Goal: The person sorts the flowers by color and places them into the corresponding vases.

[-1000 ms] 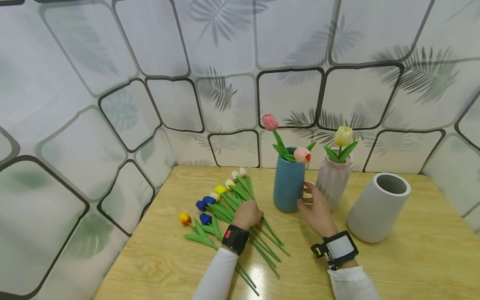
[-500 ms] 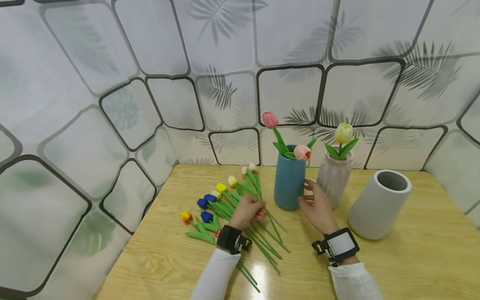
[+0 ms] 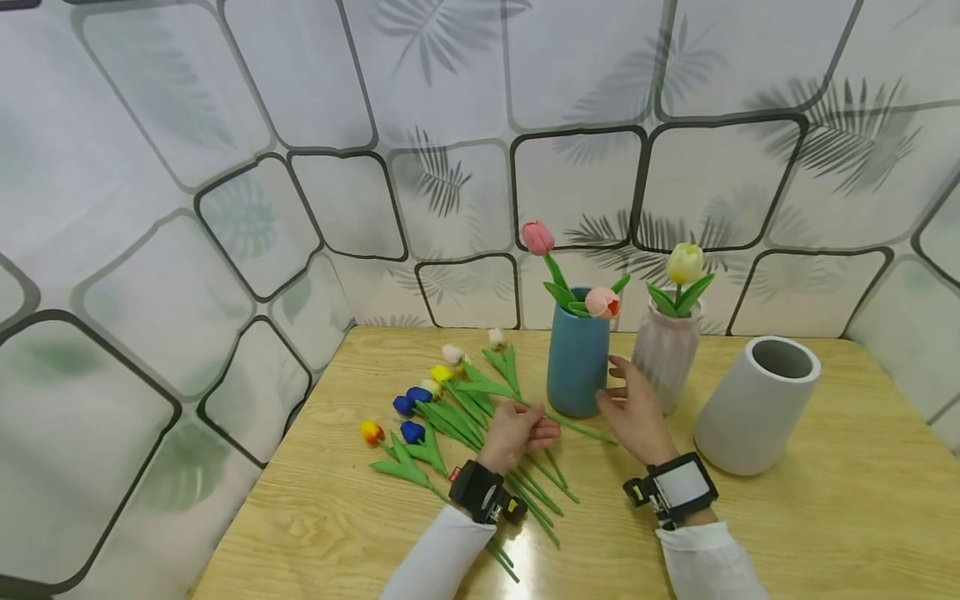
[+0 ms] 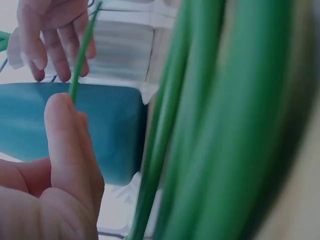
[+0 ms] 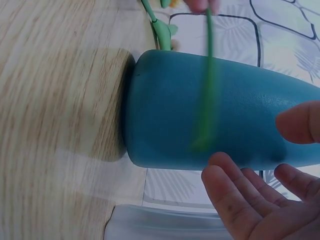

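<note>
Over the wooden table (image 3: 315, 517), the person's left hand (image 3: 519, 435) pinches a tulip stem (image 3: 581, 429) between thumb and fingertips, other fingers loosely extended, the wrist low above the fanned tulips (image 3: 446, 421). That stem slants across, its tip pointing rightward past the front of the blue vase (image 3: 576, 367). On the vase's far side the right hand (image 3: 636, 417) is raised, fingers parted, thumb spread away, gripping nothing; whether its fingertips touch the vase I can't tell.
</note>
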Demonstrator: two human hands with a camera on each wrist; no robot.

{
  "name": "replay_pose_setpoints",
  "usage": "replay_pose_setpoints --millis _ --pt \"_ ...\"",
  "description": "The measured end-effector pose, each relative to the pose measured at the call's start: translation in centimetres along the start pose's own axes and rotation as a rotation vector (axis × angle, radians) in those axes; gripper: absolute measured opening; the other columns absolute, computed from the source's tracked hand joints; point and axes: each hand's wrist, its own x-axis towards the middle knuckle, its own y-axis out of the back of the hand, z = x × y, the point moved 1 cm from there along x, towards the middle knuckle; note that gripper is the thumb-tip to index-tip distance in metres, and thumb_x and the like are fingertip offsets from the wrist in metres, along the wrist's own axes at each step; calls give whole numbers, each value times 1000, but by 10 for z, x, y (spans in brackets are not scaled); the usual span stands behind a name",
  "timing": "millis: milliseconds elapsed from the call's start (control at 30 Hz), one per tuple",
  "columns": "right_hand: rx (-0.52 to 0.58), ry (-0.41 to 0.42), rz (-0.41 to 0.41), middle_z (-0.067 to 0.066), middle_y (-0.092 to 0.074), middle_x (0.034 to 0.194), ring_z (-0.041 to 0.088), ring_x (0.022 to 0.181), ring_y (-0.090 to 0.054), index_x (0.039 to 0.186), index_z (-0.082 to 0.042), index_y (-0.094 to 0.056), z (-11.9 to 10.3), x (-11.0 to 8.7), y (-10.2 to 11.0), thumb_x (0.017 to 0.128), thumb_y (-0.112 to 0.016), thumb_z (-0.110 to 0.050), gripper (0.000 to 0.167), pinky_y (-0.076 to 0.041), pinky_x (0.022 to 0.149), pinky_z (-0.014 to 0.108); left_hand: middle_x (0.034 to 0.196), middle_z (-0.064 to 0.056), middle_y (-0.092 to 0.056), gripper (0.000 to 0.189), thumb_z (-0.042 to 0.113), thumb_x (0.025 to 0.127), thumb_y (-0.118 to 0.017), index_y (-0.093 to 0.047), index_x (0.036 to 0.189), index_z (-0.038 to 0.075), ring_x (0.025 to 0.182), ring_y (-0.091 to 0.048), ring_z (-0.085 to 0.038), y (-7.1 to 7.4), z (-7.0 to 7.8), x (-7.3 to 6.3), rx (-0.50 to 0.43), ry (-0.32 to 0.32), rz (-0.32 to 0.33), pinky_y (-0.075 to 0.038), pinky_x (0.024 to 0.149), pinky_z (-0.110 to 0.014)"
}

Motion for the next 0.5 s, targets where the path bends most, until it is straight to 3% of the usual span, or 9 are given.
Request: replay_pose_setpoints --millis 167,300,400,500 --pt "-4 -4 4 34 -49 131 45 100 -64 146 7 -35 0 0 0 96 -56 -3 56 -55 81 54 84 -16 -73 34 6 106 -46 -48 123 -23 73 -72 -11 -7 -6 -4 -41 -6 -11 -58 72 -23" --pt "-9 4 7 34 -49 131 45 100 -65 146 6 -35 0 0 -1 96 -56 -3 56 -55 81 54 95 -33 -69 31 4 105 -46 -51 117 -24 75 -73 -13 -14 -5 -6 -24 -145 4 -58 72 -25" --pt "-12 7 9 33 -49 130 45 100 -65 147 6 -35 0 0 -1 96 -56 -3 56 -55 81 54 99 -39 -65 25 1 104 -47 -48 116 -20 78 -75 -23 -19 -3 -10 55 -251 37 -59 72 -30" --pt "-13 5 11 33 -49 130 45 100 -65 146 6 -35 0 0 -2 96 -56 -3 55 -55 81 54 96 -33 -67 19 0 103 -49 -47 114 -14 81 -73 -35 -23 1 -16 214 -318 64 -60 71 -36"
